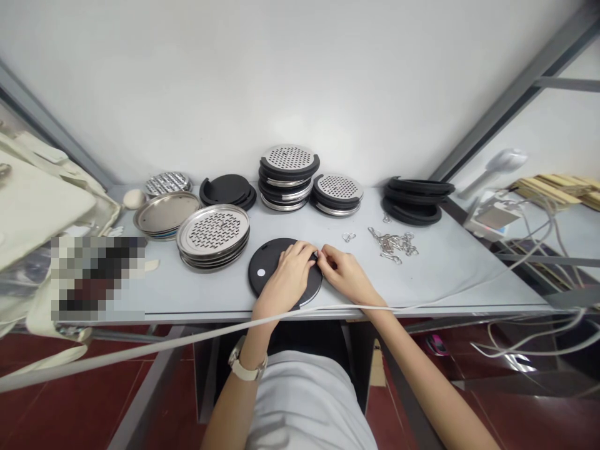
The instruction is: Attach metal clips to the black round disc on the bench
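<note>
A black round disc with a white dot lies at the table's front edge, and a thin bright rim shows along its lower right side. Across its top rests my left hand, its fingers bent over the right part of the disc and gripping it. My right hand is closed in a pinch at the disc's right edge, its fingertips touching or nearly touching those of the left. Something small and shiny shows at the pinch, too covered to name. Right of the hands lie a bent wire clip and a pile of metal clips.
Stacked perforated metal discs stand left. Behind are black discs, a tall stack, a lower stack and black rings. A white cable crosses in front of my forearms. A pale bag hangs left.
</note>
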Demonstrator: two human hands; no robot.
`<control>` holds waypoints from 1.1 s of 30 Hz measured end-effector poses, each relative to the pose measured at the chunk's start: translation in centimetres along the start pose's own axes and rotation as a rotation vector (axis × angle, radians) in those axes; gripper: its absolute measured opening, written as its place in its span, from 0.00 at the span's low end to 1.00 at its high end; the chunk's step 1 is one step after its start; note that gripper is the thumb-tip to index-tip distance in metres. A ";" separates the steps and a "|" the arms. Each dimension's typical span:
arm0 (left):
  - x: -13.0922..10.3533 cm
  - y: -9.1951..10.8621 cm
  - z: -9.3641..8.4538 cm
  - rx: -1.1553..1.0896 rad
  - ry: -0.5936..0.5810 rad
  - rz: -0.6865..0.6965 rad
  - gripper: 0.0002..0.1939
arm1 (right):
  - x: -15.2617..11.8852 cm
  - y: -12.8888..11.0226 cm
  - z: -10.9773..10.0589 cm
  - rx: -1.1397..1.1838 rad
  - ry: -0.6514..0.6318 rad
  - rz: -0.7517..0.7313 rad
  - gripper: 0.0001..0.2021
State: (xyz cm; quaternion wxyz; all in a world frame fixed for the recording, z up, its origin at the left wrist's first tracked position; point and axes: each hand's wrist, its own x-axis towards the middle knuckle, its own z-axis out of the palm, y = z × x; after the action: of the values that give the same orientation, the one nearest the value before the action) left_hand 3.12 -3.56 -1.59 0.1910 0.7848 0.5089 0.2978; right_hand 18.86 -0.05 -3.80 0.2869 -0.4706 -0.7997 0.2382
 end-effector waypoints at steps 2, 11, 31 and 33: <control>0.0 0.0 0.0 -0.001 0.003 0.003 0.12 | 0.0 -0.1 0.0 -0.002 0.004 0.005 0.12; -0.1 0.0 0.0 0.009 -0.005 0.013 0.14 | -0.1 -0.2 0.0 -0.017 0.014 0.012 0.12; -0.3 0.4 0.3 0.099 0.033 -0.069 0.10 | 0.1 0.1 -0.2 0.038 0.072 0.036 0.13; -0.4 0.8 0.5 0.112 0.031 -0.074 0.09 | 0.1 0.2 -0.1 0.028 0.064 0.024 0.13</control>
State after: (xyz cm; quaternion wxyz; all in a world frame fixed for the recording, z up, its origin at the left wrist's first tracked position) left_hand 3.82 -4.21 -1.58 0.1498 0.7702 0.5563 0.2737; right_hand 18.99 0.13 -3.80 0.3160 -0.4835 -0.7810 0.2378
